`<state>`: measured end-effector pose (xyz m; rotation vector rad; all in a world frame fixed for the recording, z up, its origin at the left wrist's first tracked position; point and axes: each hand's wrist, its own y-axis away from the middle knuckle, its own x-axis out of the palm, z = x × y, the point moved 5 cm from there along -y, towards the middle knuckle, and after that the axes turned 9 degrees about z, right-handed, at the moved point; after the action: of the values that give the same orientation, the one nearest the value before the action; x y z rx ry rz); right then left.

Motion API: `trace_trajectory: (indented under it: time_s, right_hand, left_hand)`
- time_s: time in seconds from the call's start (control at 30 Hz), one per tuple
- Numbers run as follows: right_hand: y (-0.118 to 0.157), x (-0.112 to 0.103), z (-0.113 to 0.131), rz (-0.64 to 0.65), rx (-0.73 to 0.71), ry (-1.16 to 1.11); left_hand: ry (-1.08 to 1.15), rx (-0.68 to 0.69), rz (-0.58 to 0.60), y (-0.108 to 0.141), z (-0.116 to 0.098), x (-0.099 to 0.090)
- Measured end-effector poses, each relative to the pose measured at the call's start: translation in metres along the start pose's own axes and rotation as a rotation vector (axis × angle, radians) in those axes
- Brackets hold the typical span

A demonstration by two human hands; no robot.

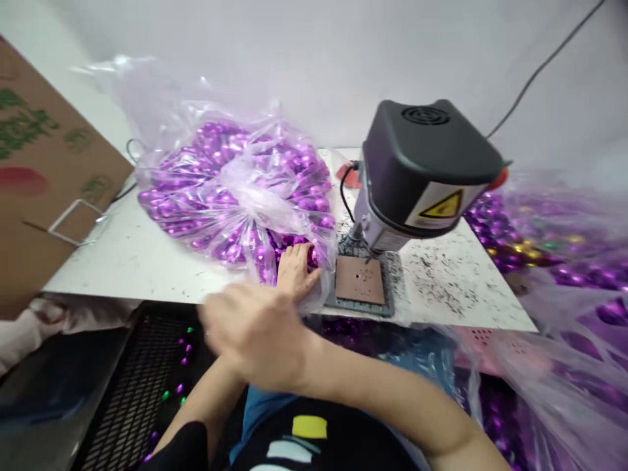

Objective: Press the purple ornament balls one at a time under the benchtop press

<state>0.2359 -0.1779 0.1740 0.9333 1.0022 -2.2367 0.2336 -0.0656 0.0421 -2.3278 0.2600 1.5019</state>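
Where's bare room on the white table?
Front-left of the white table, between the cardboard carton and the bag of purple beads. Right of the drill press is open but strewn with dark flecks. Crowded: between bag and press, beside the left hand.

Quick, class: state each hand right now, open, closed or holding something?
Left hand: at the plastic bag, against purple beads; whether gripping cannot be told.
Right hand: blurred, seemingly curled; whether it holds anything cannot be told.
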Motion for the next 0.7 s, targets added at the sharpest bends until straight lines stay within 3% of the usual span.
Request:
trace_trajectory:
  time_s: [0.1, 0.2, 0.3, 0.4, 0.47, 0.57, 0.7]
  right_hand:
    - [0.05, -0.008, -0.06, -0.17, 0.321, -0.065]
    - [0.08, 0.005, -0.115, -0.202, 0.473, -0.093]
    - [0.083, 0.026, -0.165, -0.235, 0.574, -0.158]
    - [0.071, 0.048, -0.2, -0.239, 0.608, -0.253]
    - [0.064, 0.058, -0.209, -0.243, 0.6, -0.297]
    - [0.066, 0.062, -0.203, -0.291, 0.597, -0.306]
    - [0.071, 0.056, -0.192, -0.366, 0.6, -0.255]
  left_hand:
    - [0.206, -0.022, -0.04, 0.016, 0.015, -0.006]
    - [0.346, -0.02, -0.053, 0.027, 0.025, -0.011]
    - [0.465, -0.018, -0.122, 0.028, 0.035, -0.015]
    - [0.588, -0.055, -0.148, 0.024, 0.042, -0.016]
    - [0.691, -0.077, -0.148, 0.022, 0.043, -0.018]
    - [0.964, -0.099, -0.134, 0.028, 0.037, -0.027]
    - [1.292, -0.192, -0.006, 0.042, 0.022, -0.03]
